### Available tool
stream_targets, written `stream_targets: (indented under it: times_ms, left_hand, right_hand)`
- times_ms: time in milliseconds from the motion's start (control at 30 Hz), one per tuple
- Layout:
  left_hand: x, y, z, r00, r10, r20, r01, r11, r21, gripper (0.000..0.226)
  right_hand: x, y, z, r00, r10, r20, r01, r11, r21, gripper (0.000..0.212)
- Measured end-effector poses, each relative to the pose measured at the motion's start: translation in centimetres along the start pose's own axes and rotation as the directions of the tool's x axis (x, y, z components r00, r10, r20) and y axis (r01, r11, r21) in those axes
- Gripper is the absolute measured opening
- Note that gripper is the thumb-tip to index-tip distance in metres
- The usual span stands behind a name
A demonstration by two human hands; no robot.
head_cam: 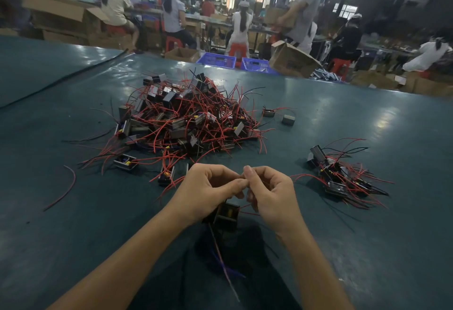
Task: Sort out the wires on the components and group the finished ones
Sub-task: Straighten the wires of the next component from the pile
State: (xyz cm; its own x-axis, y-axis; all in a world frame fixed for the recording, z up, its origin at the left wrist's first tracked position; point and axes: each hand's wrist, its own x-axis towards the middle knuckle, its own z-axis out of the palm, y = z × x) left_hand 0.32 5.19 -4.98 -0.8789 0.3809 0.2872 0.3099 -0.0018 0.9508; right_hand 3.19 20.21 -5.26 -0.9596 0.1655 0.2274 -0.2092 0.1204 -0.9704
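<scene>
A loose red wire (73, 182) lies curved by itself on the teal bench (367, 248), far out at nine o'clock from the hands. A black cable (61, 80) runs across the bench top at ten o'clock. At twelve o'clock sits the big pile (186, 118), a heap of small dark components tangled in red and black leads. A stray component (125, 162) lies at its near edge.

The left hand (203, 189) is raised over the bench, its grip clenched with thumb and forefinger pinched together. Its fingertips meet those of the right hand (269, 192), whose grip is pinched the same way. Both nip the thin wires (246, 208) coming up from the held component (226, 214), a dark block with a yellow core. It sits right under the hands, at six o'clock of the left palm. I cannot tell whether it hangs or rests on the bench. A blurred red lead (221, 255) trails from it toward six o'clock.

At one o'clock a lone block (288, 119) lies just beside the big pile. At three o'clock, well apart from the hands, lies the small pile (340, 177), its wires fanning toward four o'clock.

Beyond the bench's far edge stand blue crates (217, 61) and a cardboard box (291, 61), with people seated on red stools behind.
</scene>
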Motion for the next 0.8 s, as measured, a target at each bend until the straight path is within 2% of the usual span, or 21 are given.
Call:
stream_targets:
  times_ms: [100, 267, 400, 533, 633, 800]
  left_hand:
    - [-0.04, -0.02, 0.09, 1.000, -0.008, 0.002, 0.008, 1.000, -0.014, 0.018]
    - [0.04, -0.18, -0.31, 0.997, -0.057, 0.044, 0.058, 0.998, -0.022, 0.026]
    - [0.20, -0.45, -0.71, 0.996, -0.075, 0.056, 0.075, 0.997, 0.013, 0.006]
    - [0.25, -0.50, -0.70, 0.998, -0.052, 0.035, 0.050, 0.997, 0.050, 0.007]
    - [0.19, -0.50, -0.63, 0.999, -0.027, 0.029, 0.024, 0.995, 0.095, 0.011]
    - [0.12, -0.57, -0.68, 0.999, -0.033, 0.008, 0.033, 0.995, 0.093, 0.012]
  right_hand:
    - [-0.10, 0.17, 0.30, 1.000, -0.019, -0.018, 0.018, 0.998, -0.052, 0.022]
    - [-0.25, 0.45, 0.57, 0.993, -0.084, -0.085, 0.073, 0.989, -0.126, 0.022]
    - [-0.30, 0.49, 0.46, 0.991, -0.101, -0.092, 0.084, 0.981, -0.173, 0.027]
    - [-0.44, 0.67, 0.36, 0.992, -0.108, -0.067, 0.090, 0.970, -0.224, 0.029]
    - [-0.43, 0.74, 0.22, 0.985, -0.154, -0.083, 0.136, 0.972, -0.194, 0.027]
    - [-0.33, 0.83, -0.03, 0.978, -0.199, -0.060, 0.188, 0.970, -0.153, 0.011]
